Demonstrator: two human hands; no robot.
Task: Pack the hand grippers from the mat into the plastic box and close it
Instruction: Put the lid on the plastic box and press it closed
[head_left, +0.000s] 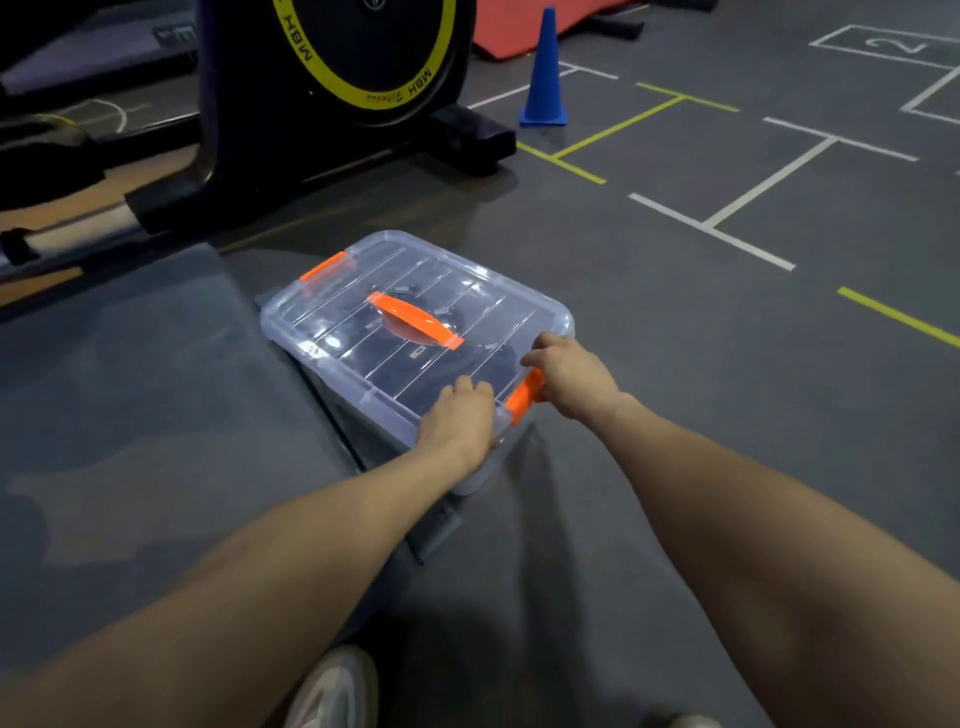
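Fingers (540, 347) on plastic box (332, 332), near clasp (524, 397) seemingly gripped

Counts: 1 clear plastic box (332, 332) with 1 lid (467, 291) on it; 2 orange latches, far one (323, 267) and near one (524, 397); 1 orange carry handle (415, 319); 2 hands on the near end, left hand (460, 421), right hand (569, 374); 1 grey mat (130, 389); 1 blue cone (544, 73); 1 exercise bike (337, 78); 1 shoe (332, 691) fully visible; hand grippers inside the box can't be counted
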